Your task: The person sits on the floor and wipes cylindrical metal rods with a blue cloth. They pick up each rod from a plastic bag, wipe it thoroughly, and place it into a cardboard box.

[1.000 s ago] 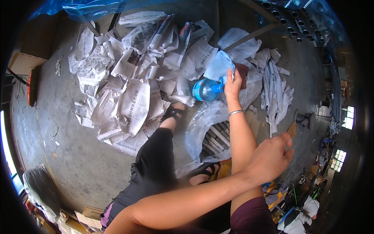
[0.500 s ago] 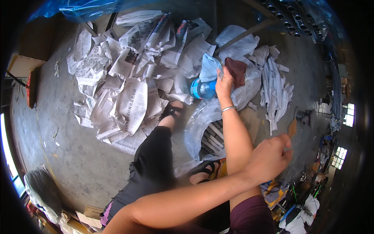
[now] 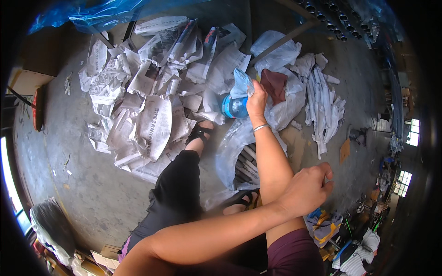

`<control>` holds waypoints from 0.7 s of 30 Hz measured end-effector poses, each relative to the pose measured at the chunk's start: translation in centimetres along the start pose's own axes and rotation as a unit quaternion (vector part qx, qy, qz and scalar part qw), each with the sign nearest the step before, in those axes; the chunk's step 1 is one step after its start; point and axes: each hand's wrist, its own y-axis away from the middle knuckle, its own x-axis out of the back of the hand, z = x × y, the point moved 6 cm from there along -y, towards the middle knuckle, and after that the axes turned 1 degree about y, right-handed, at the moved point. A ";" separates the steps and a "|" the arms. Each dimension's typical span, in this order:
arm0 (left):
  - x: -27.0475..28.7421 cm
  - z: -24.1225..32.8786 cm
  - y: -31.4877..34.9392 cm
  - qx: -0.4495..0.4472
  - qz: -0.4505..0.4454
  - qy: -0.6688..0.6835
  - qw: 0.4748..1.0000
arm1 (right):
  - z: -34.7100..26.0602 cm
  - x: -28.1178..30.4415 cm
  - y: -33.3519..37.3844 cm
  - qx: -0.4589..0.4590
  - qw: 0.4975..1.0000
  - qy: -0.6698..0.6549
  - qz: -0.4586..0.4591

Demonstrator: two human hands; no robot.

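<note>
A grey floor is strewn with newspaper left of a bottle. Just beyond the bottle, a blue cloth is pinched by the right hand; handling is apparently in hand, and any lift would require firm fingers. Right of the bottle, nearer the body, the left hand is curled, contents indeterminable.
</note>
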 end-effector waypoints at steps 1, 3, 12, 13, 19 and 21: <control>0.0 -0.1 -0.1 0.001 0.001 -0.003 1.000 | 0.3 -0.2 -0.1 -0.021 1.000 -0.020 -0.007; -0.4 -0.1 -0.2 -0.004 0.002 0.004 1.000 | 1.5 -0.1 0.0 -0.066 0.996 -0.052 -0.019; 1.2 0.7 -0.4 -0.018 0.030 0.009 0.999 | 3.3 2.4 -0.1 -0.275 0.917 -0.289 0.025; 1.4 0.6 -0.5 -0.020 0.040 0.008 0.999 | 2.9 2.6 -0.1 -0.260 0.928 -0.267 0.015; 0.7 0.7 -0.5 -0.010 0.024 0.010 1.000 | 4.0 5.5 -0.6 -0.146 0.978 -0.143 -0.042; 0.9 0.7 -0.4 -0.010 0.026 0.009 1.000 | 2.9 4.7 0.1 -0.147 0.968 -0.188 -0.073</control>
